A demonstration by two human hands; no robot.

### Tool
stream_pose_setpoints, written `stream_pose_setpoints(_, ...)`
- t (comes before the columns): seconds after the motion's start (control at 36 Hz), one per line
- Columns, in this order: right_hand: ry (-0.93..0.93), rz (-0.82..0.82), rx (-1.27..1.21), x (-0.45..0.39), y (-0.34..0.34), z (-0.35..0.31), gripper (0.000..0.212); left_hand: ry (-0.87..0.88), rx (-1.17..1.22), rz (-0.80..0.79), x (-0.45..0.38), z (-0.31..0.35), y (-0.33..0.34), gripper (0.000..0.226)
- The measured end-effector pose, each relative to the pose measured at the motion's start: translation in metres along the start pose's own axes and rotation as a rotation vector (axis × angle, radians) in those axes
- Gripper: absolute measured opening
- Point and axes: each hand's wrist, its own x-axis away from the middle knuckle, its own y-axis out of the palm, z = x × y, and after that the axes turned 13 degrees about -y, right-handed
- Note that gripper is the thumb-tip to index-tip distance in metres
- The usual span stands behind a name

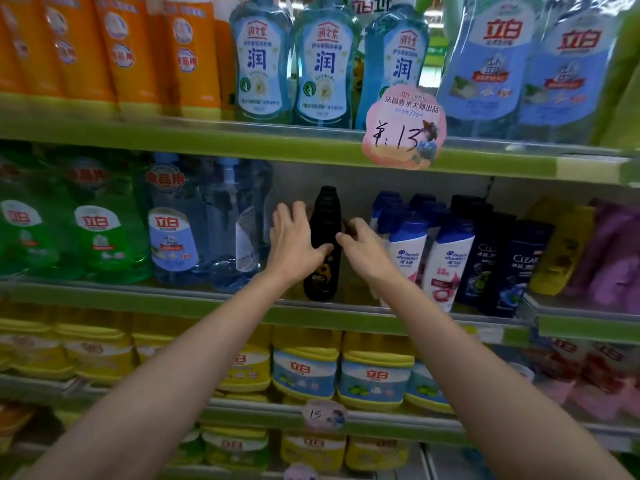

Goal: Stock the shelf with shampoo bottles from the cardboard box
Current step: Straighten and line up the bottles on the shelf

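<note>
Standing black bottle (323,237) between hands' grip (313,242)

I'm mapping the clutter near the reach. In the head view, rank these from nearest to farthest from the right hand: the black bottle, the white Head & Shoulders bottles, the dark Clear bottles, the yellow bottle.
From the right hand:
1. Black bottle, touching, just left.
2. White Head & Shoulders bottles, immediately right.
3. Dark Clear bottles, further right.
4. Yellow bottle, farthest right.
</note>
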Motion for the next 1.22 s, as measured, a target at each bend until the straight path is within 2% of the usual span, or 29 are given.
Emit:
stream_pose_setpoints(0.28,-0.029,0.041,0.154,0.031,-0.041,-0.018,0.042,0.301,-0.109,0.144,0.019,0.032,-0.003,0.042)
stream_pose_setpoints(0.42,-0.028,0.096,0.26,0.048,-0.064,-0.007,0.033,0.373,-0.13,-0.032,0.025,0.05,0.002,0.041)
stream_pose_setpoints(0.56,0.026,0.184,0.432,0.06,-0.084,0.014,0.029,0.34,-0.143,-0.128,0.024,0.062,0.018,0.045)
stream_pose_setpoints(0.69,0.198,0.102,0.398,0.063,-0.086,0.032,0.048,0.209,-0.187,-0.301,0.026,0.075,0.032,0.068)
stream_pose_setpoints(0.75,0.232,0.025,0.384,0.062,-0.082,0.035,0.05,0.175,-0.175,-0.366,0.029,0.079,0.037,0.066)
stream_pose_setpoints(0.86,0.269,-0.043,0.391,0.06,-0.072,0.038,0.041,0.061,-0.074,-0.429,0.027,0.081,0.046,0.068)
stream_pose_setpoints(0.97,0.275,-0.014,0.409,0.057,-0.065,0.038,0.033,0.02,-0.01,-0.45,0.026,0.082,0.051,0.057)
stream_pose_setpoints(1.22,0.256,-0.017,0.387,0.053,-0.061,0.039,0.037,-0.059,0.049,-0.47,0.02,0.079,0.055,0.052)
